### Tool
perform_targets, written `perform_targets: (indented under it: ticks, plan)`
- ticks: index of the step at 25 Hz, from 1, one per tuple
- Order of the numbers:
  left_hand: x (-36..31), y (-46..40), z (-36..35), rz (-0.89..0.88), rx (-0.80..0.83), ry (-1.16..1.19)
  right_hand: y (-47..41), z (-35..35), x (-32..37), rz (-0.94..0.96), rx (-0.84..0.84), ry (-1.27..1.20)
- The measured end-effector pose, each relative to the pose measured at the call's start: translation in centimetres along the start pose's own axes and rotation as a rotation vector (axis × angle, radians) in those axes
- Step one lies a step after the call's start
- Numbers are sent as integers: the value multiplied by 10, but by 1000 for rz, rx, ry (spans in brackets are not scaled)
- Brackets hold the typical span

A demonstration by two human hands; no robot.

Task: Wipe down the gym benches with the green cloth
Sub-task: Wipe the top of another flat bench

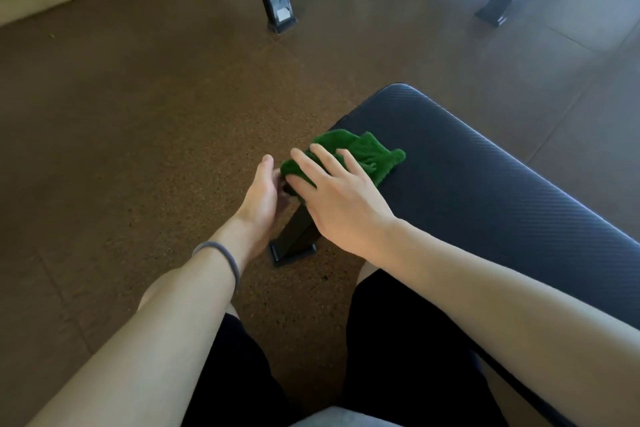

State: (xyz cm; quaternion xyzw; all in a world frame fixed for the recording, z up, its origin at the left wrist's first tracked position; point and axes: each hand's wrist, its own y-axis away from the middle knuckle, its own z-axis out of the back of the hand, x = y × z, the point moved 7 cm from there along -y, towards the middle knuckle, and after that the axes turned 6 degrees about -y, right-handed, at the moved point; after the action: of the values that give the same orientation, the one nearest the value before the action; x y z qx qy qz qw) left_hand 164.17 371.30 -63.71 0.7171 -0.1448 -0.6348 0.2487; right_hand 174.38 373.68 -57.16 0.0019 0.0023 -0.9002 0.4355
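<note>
Head view: the green cloth [360, 154] is seen bunched on the near-left edge of the bench [485, 191], close to its rounded end, with part of it draped over the side. It is pressed down by the right hand [332, 194], whose fingers are spread and nearly straight across the fabric rather than curled round it. The left hand [263, 198] is held just beside the overhanging part of the cloth at the bench edge; its fingertips are hidden, so whether the cloth is pinched there cannot be told. The dark padded top runs away to the right, and a black bench leg [294, 236] stands on the brown floor [138, 132] below the hands. The step in hand is judged to be the wiping of this end and edge. Next, a steady flat pressure along the pad's length would be called for.
</note>
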Motion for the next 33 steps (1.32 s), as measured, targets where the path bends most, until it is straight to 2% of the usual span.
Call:
perform_targets:
  ticks: [3, 7, 11, 13, 17, 19, 22, 25, 27, 30, 33]
  plan:
    - [12, 6, -2, 11, -9, 14, 24, -2, -3, -14, -21, -3]
    - [7, 6, -7, 21, -28, -46, 93, -2, -12, 79, -28, 13]
    - [12, 6, -4, 40, -32, -13, 14, 4, -9, 126, -41, -50]
    - [11, 5, 0, 75, -123, -2, -32, 12, -7, 126, -37, -133]
    - [13, -4, 0, 95, -294, -160, -80, 21, -47, -84, 25, -239]
    - [13, -5, -5, 96, -307, -242, -81, 27, -81, -172, -16, -260]
    - [13, -4, -9, 101, -300, -239, -67, 28, -134, -263, -148, -234]
    - [11, 0, -10, 114, -302, -245, -67, 21, -144, -389, -175, -189]
    - [8, 2, -9, 121, -312, -195, -71, 21, -113, -339, -207, -189]
    - [3, 4, -10, 114, -286, -94, -52, 20, -64, -151, -249, -286]
    - [3, 3, -7, 113, -256, -65, -19, 19, -49, -21, -238, -341]
